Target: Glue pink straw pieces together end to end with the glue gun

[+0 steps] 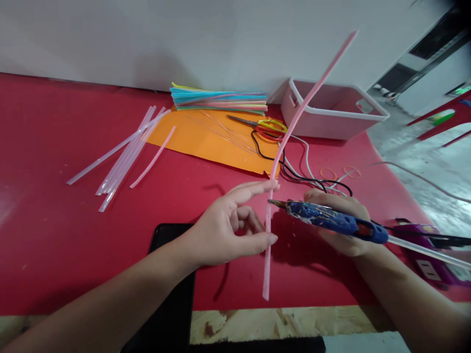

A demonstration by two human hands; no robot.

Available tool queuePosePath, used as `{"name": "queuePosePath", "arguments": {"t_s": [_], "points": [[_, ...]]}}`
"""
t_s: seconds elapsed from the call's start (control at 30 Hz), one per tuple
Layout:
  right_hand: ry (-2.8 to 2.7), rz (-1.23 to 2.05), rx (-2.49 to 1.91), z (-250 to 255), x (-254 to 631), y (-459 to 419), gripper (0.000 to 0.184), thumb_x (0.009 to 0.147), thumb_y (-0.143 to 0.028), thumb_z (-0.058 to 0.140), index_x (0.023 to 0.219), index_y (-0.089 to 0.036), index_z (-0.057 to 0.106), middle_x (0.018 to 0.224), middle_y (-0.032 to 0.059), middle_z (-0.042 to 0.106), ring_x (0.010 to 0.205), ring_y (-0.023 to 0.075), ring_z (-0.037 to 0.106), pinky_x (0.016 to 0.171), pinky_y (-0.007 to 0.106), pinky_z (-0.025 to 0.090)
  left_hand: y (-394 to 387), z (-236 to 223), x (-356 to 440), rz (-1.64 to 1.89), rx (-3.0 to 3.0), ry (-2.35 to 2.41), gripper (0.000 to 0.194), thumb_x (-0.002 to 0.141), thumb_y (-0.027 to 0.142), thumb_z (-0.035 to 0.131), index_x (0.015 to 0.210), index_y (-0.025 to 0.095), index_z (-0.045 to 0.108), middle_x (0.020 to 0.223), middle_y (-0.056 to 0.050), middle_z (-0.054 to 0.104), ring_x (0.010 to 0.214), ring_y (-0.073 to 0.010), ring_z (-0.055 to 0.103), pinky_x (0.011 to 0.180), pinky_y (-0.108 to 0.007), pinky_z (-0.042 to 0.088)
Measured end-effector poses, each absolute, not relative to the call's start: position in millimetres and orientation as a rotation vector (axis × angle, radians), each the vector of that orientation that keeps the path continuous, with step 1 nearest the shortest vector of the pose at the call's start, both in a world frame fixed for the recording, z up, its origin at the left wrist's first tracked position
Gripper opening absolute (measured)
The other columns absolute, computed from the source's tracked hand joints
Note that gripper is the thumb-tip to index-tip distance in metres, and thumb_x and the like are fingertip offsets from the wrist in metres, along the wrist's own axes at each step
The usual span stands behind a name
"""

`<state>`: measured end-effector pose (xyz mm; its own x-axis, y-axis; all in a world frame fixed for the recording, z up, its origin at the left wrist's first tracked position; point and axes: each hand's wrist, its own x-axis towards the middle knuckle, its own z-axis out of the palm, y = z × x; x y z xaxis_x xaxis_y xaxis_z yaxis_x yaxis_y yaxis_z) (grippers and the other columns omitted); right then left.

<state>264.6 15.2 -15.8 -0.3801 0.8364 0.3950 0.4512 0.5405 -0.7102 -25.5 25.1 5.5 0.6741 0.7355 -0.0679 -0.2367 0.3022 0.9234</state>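
Note:
My left hand (235,223) grips a long pink pipe cleaner (300,110) between its fingers and thumb. The stem stands nearly upright, its upper part bending away to the right. In my right hand (340,211) is a blue hot glue gun (331,218), with a clear glue stick (423,250) running out of its back end. The gun's nozzle points left and meets the pipe cleaner, or nearly so, between the left fingertips and thumb; whether they touch I cannot tell. Part of my right hand is hidden behind the gun.
Clear glue sticks (127,159) and a short pink pipe cleaner piece (153,158) lie left. Colourful pipe cleaners (217,100) and scissors (270,126) rest on orange paper (206,142). Behind stands a white basket (331,120). Cables (307,179) and a purple power strip (427,252) are right.

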Motion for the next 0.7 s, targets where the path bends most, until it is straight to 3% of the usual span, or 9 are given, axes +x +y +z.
{"name": "queuePosePath", "arguments": {"t_s": [0.17, 0.7], "points": [[-2.135, 0.558, -0.949, -9, 261, 16, 0.018, 0.083, -0.02, 0.061, 0.098, -0.029, 0.064, 0.075, -0.0003, 0.066, 0.058, 0.0165, 0.061, 0.052, 0.03, 0.048, 26, 5, -26, 0.69, 1.094, 0.538, 0.077, 0.084, 0.016, 0.081, 0.152, 0.023, 0.048, 0.068, 0.005, 0.061, 0.067, -0.0064, 0.059, 0.07, -0.018, 0.05], [-2.145, 0.654, -0.921, -4, 256, 17, 0.014, 0.079, -0.022, 0.064, 0.092, -0.024, 0.063, 0.073, 0.0009, 0.064, 0.059, 0.0156, 0.058, 0.056, 0.03, 0.048, 26, 8, -26, 0.65, 1.095, 0.553, 0.079, 0.081, 0.016, 0.083, 0.152, 0.021, 0.049, 0.069, 0.004, 0.06, 0.068, -0.01, 0.059, 0.07, -0.024, 0.052]]}}
